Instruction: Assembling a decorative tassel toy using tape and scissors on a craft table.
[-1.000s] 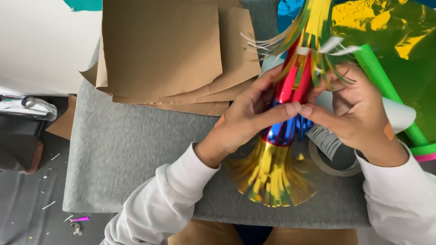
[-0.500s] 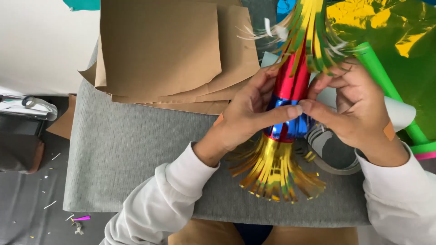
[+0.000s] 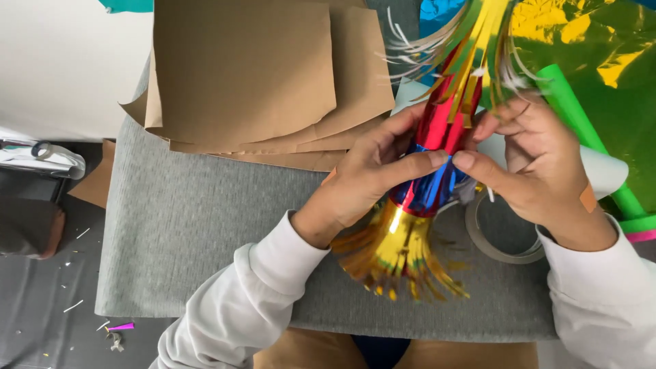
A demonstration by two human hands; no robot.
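Here both hands are together on one thing, a foil tube [image 3: 437, 160] wrapped in shiny bands of red, blue and gold. The left hand [image 3: 372, 181] grips it from the left side, with the thumb laid across the blue band, and the right hand [image 3: 536, 171] closes on it from the right, its fingertips [image 3: 465, 160] almost meeting the left thumb. So the tube is clamped between the two hands, above the desk and not resting on it. It is tilted, the top end pointing away from the person and a little to the right.

At the lower end hangs a gold fringe [image 3: 400, 260], cut in thin strips which spread out over the grey mat [image 3: 198, 232]. At the top end there are longer strips [image 3: 471, 48] in yellow, green and red, somewhat blurred. A small plaster [image 3: 588, 198] is on the back of the right hand. Both arms are in white sleeves [image 3: 239, 314].

Under the right hand lies a tape ring [image 3: 502, 236] flat on the mat. Behind the left hand, several brown card sheets [image 3: 260, 75] lie in an overlapping stack, partly on the mat. At the right there is a green roll [image 3: 577, 113] lying slanted, and beside it crumpled green and yellow foil [image 3: 601, 48]. A white sheet [image 3: 61, 65] is at the far left. On the dark floor [image 3: 41, 321] at the lower left lie small scraps [image 3: 119, 328].
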